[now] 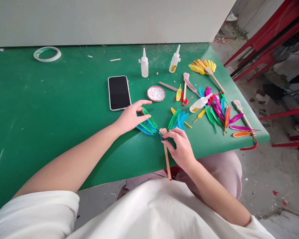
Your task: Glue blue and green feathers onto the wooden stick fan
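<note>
A fan of blue and green feathers (149, 125) lies on the green table (52, 109), glued to a wooden stick (167, 161) that runs toward me over the table's front edge. My left hand (131, 117) rests with spread fingers flat on the feathers at the fan's left side. My right hand (180, 147) pinches the top of the stick, where the feathers meet under a small pink piece (162, 131). A few more green and blue feathers (178, 119) fan out just above my right hand.
A black phone (119, 92) lies face up behind my left hand. Two glue bottles (144, 63) stand at the back, a third (199, 103) lies on its side. A round lid (156, 93), loose coloured feathers (220, 114), a yellow feather fan (203, 66) and a tape ring (47, 54) are spread about. Red chairs (269, 49) stand at right.
</note>
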A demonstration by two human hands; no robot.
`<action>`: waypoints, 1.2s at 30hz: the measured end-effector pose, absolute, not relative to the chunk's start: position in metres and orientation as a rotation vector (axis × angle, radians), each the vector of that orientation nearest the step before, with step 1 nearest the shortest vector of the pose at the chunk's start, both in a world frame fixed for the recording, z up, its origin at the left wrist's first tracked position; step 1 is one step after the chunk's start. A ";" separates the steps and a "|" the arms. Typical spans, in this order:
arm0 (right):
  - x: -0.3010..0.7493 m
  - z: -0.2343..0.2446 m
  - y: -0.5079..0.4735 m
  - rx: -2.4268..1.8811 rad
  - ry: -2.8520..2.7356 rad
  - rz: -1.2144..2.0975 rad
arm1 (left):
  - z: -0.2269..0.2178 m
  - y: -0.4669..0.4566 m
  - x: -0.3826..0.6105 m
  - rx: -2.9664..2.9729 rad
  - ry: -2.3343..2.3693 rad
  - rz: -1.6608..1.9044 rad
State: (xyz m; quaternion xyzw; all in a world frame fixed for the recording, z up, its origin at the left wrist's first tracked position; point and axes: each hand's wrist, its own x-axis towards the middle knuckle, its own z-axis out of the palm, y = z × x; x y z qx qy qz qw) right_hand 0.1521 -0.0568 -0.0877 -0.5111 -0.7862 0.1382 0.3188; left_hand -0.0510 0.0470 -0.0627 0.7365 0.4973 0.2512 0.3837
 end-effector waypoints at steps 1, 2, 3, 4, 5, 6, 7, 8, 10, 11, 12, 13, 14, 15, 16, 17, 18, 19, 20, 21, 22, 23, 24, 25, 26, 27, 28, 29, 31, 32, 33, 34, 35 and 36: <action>0.152 -0.088 -0.057 -1.345 -2.069 0.367 | -0.063 0.047 -0.051 1.874 1.266 0.641; 0.152 -0.087 -0.057 -1.348 -2.069 0.367 | -0.064 0.047 -0.051 1.871 1.265 0.643; 0.151 -0.087 -0.057 -1.346 -2.071 0.361 | -0.064 0.047 -0.052 1.869 1.264 0.644; 0.151 -0.087 -0.057 -1.337 -2.073 0.348 | -0.064 0.047 -0.052 1.868 1.264 0.645; 0.151 -0.086 -0.057 -1.321 -2.078 0.329 | -0.065 0.047 -0.052 1.867 1.263 0.645; 0.151 -0.086 -0.057 -1.300 -2.083 0.307 | -0.065 0.047 -0.052 1.868 1.262 0.646; 0.151 -0.086 -0.057 -1.280 -2.087 0.287 | -0.065 0.047 -0.051 1.870 1.262 0.646; 0.151 -0.085 -0.056 -1.264 -2.089 0.273 | -0.065 0.047 -0.051 1.873 1.263 0.646; 0.151 -0.085 -0.056 -1.258 -2.087 0.276 | -0.064 0.046 -0.052 1.883 1.272 0.647; 0.151 -0.085 -0.055 -1.262 -2.086 0.290 | -0.064 0.046 -0.052 1.890 1.278 0.646; 0.151 -0.085 -0.055 -1.268 -2.083 0.306 | -0.063 0.046 -0.053 1.900 1.282 0.637; 0.152 -0.085 -0.055 -1.274 -2.079 0.322 | -0.062 0.046 -0.054 1.910 1.281 0.618; 0.153 -0.085 -0.054 -1.281 -2.074 0.335 | -0.061 0.046 -0.056 1.920 1.277 0.589; 0.153 -0.084 -0.054 -1.287 -2.069 0.348 | -0.061 0.046 -0.057 1.931 1.265 0.554; 0.154 -0.083 -0.053 -1.292 -2.065 0.363 | -0.060 0.046 -0.059 1.949 1.241 0.515; 0.155 -0.082 -0.053 -1.298 -2.061 0.381 | -0.060 0.046 -0.060 1.976 1.208 0.480; 0.156 -0.081 -0.052 -1.304 -2.058 0.400 | -0.060 0.045 -0.061 2.010 1.171 0.455; 0.156 -0.081 -0.051 -1.310 -2.053 0.419 | -0.060 0.045 -0.062 2.048 1.134 0.441; 0.156 -0.080 -0.050 -1.317 -2.043 0.432 | -0.060 0.045 -0.062 2.087 1.105 0.433; 0.156 -0.080 -0.049 -1.324 -2.031 0.440 | -0.060 0.045 -0.062 2.121 1.086 0.425; 0.156 -0.080 -0.048 -1.329 -2.019 0.440 | -0.061 0.045 -0.061 2.145 1.079 0.414; 0.155 -0.081 -0.047 -1.331 -2.009 0.430 | -0.061 0.045 -0.061 2.162 1.077 0.402; 0.155 -0.082 -0.046 -1.330 -2.003 0.412 | -0.061 0.046 -0.060 2.174 1.074 0.387; 0.154 -0.083 -0.046 -1.326 -2.000 0.388 | -0.062 0.046 -0.060 2.184 1.069 0.374; 0.153 -0.085 -0.045 -1.320 -2.000 0.364 | -0.062 0.046 -0.060 2.191 1.065 0.365; 0.153 -0.086 -0.045 -1.315 -1.998 0.347 | -0.062 0.047 -0.059 2.195 1.061 0.360; 0.153 -0.087 -0.044 -1.310 -1.996 0.336 | -0.062 0.047 -0.059 2.197 1.061 0.360; 0.153 -0.087 -0.044 -1.305 -1.994 0.330 | -0.062 0.047 -0.059 2.196 1.062 0.360; 0.153 -0.088 -0.044 -1.296 -1.991 0.323 | -0.063 0.048 -0.059 2.190 1.065 0.357; 0.154 -0.088 -0.044 -1.292 -1.990 0.316 | -0.063 0.048 -0.059 2.187 1.065 0.357; 0.154 -0.088 -0.044 -1.287 -1.989 0.308 | -0.063 0.048 -0.059 2.185 1.065 0.358; 0.154 -0.088 -0.044 -1.283 -1.990 0.301 | -0.063 0.048 -0.059 2.183 1.065 0.360; 0.154 -0.088 -0.044 -1.281 -1.991 0.296 | -0.063 0.048 -0.059 2.183 1.065 0.364; 0.154 -0.088 -0.044 -1.281 -1.991 0.293 | -0.063 0.048 -0.059 2.183 1.066 0.368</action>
